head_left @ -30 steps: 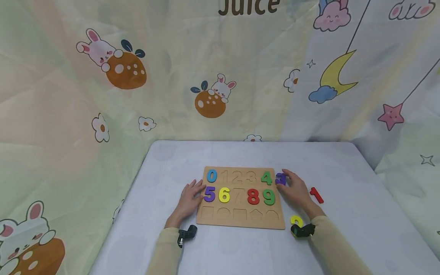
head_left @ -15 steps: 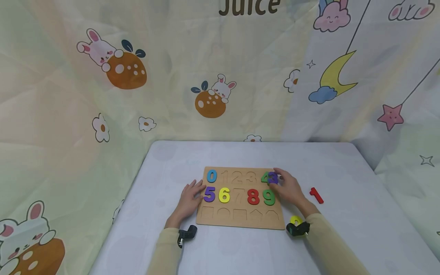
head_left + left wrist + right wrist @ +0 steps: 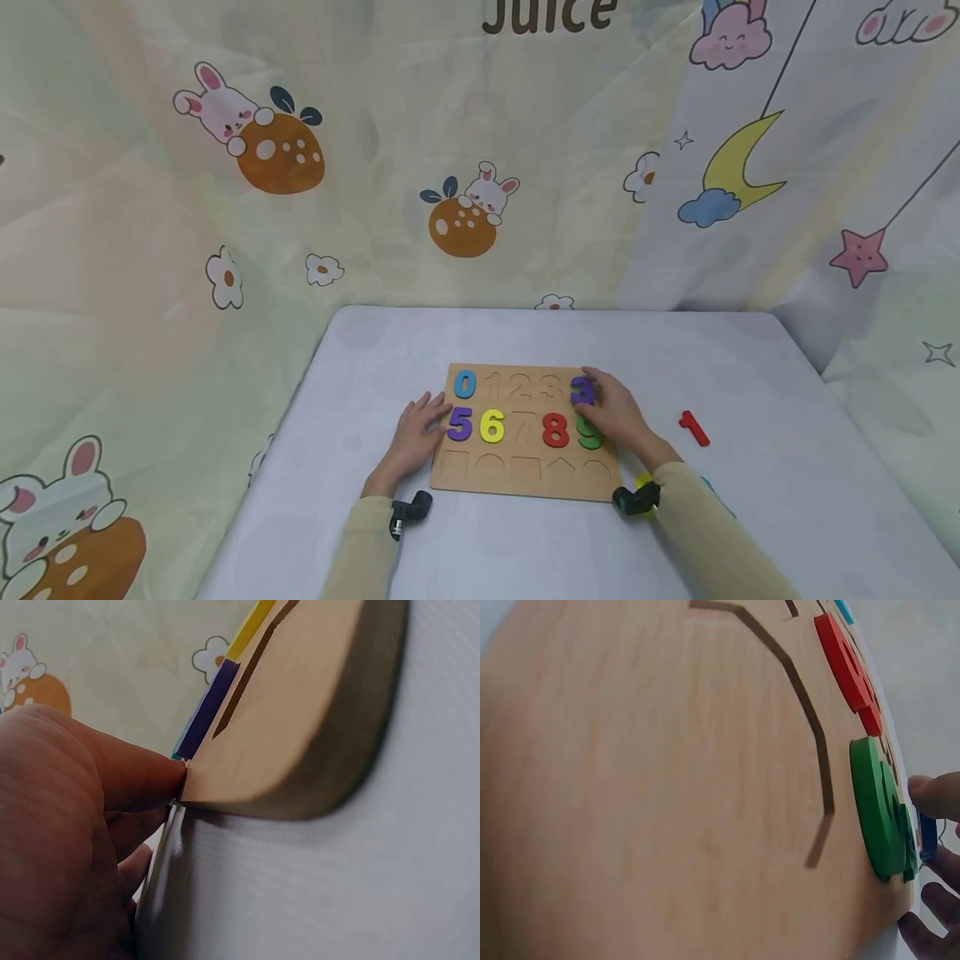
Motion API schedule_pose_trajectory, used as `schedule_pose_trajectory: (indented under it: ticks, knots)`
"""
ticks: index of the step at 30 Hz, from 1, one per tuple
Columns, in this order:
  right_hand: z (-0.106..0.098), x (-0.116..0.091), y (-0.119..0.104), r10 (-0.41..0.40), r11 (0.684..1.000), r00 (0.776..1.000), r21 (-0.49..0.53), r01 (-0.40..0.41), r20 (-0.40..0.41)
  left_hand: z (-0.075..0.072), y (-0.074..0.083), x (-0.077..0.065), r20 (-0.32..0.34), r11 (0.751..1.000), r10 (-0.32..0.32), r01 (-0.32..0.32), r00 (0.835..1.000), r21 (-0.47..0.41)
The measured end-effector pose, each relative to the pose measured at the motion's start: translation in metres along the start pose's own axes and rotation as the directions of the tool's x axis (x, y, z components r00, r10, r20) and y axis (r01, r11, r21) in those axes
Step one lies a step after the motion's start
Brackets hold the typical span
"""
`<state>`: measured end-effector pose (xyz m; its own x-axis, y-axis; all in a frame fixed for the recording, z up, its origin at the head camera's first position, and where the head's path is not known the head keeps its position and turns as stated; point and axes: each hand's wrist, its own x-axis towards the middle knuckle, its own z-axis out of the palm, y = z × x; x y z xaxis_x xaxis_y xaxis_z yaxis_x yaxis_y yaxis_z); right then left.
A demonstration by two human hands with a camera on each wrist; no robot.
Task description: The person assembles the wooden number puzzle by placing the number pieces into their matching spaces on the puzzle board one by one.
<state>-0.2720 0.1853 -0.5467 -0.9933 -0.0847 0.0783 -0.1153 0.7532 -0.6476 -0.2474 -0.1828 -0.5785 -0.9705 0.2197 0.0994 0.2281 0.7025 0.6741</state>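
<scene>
Left hand, fingers straight, presses puzzle board left edge; right hand pinches purple 3. Six numbers seated.

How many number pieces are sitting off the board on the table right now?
2 show: the red 1 lies right of the board, and a yellow piece peeks out beside the right wrist, mostly hidden. More may lie behind that arm.

board: plain light wood
3, in the right hand's fingers: purple
9, under those fingers: green
8: red
6: yellow
5, by the left hand's fingers: purple
0: blue
loose 1: red
worktop: pale lilac
backdrop: bunnies, oranges, moon
</scene>
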Motion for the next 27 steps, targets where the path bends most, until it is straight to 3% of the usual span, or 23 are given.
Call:
schedule_pose_trajectory:
  ticks: [14,27]
  knots:
    - [0.011,0.011,0.001,-0.028,0.998,1.0,-0.05,0.028,0.004,0.0,0.0,0.001,0.031,1.0,-0.03,0.03,0.999,0.002]
    - [0.019,0.015,-0.013,-0.042,0.999,0.999,-0.023,0.042,-0.016,0.0,0.0,0.001,0.019,1.0,-0.031,0.031,0.999,-0.003]
